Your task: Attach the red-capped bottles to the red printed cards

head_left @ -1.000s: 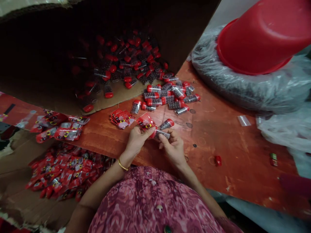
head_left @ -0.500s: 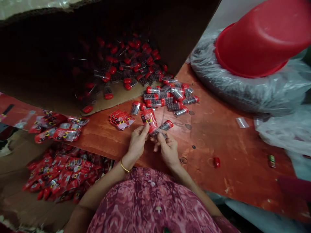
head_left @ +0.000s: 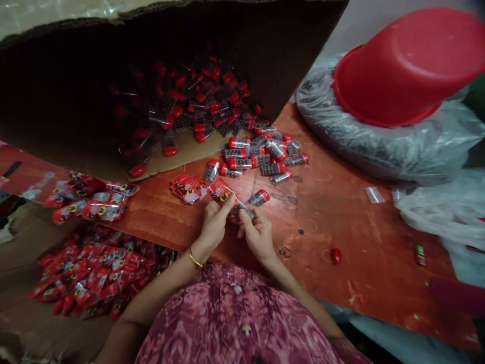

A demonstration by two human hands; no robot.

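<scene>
My left hand (head_left: 214,222) is closed, its thumb pressing a red printed card (head_left: 220,188) that sticks out beyond the fingers. My right hand (head_left: 258,235) pinches a small clear tube (head_left: 247,209) with dark contents, held right against the card; the fingers hide part of both. Just past the right fingertips lies another red-capped tube (head_left: 259,197) on the table. A fanned stack of red cards (head_left: 187,187) rests left of the held card. Farther back is a loose pile of red-capped tubes (head_left: 261,156).
A cardboard box (head_left: 299,60) lies with its opening toward me, many tubes inside. Red packed pieces (head_left: 102,273) fill a carton at lower left, with more packs (head_left: 104,207) on the table edge. A red bucket (head_left: 401,71) stands upside down on a plastic-wrapped bundle (head_left: 364,146).
The red card has tilted left and lower, toward the card stack. Both hands stay close together, with the right hand shifted slightly left with the tube.
</scene>
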